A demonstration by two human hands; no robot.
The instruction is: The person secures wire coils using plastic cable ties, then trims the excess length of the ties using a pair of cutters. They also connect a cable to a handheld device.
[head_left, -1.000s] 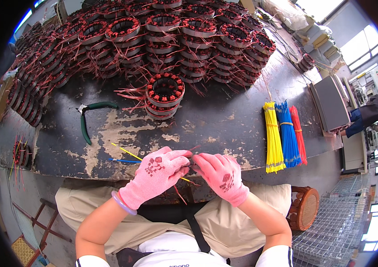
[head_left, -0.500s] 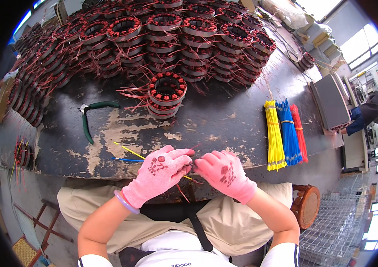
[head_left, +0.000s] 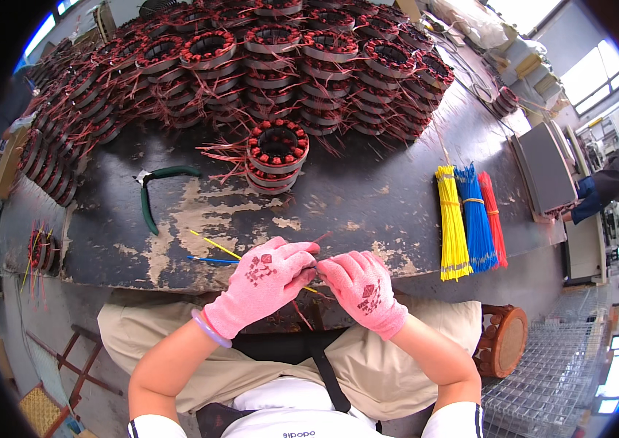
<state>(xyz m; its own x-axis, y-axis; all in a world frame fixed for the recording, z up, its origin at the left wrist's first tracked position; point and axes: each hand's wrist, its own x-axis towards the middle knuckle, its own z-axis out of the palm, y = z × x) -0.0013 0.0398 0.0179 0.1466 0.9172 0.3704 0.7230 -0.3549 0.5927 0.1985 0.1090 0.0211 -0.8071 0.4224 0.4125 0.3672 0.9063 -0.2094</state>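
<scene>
The left forearm [head_left: 182, 359] and right forearm [head_left: 437, 358] angle inward. The left hand [head_left: 262, 277] and right hand [head_left: 362, 292], gloved, backs up, curl their fingers, fingertips pinched close together.

A yellow wire [head_left: 214, 244], thin and almost straight, passes under the left hand [head_left: 262, 274] in a slant. Its upper end points to the left and away from the person, and its other end comes out below the fingers. A blue wire [head_left: 211, 260], also thin, lies just beside it and nearer to the person; its right part is hidden by the same hand. A short red wire [head_left: 322, 236] sticks out above the left fingertips, tilted up to the right. Between the fingertips of this hand and the right hand [head_left: 364, 285] is pinched a small dark piece [head_left: 315, 268], mostly covered, so its shape cannot be told.
</scene>
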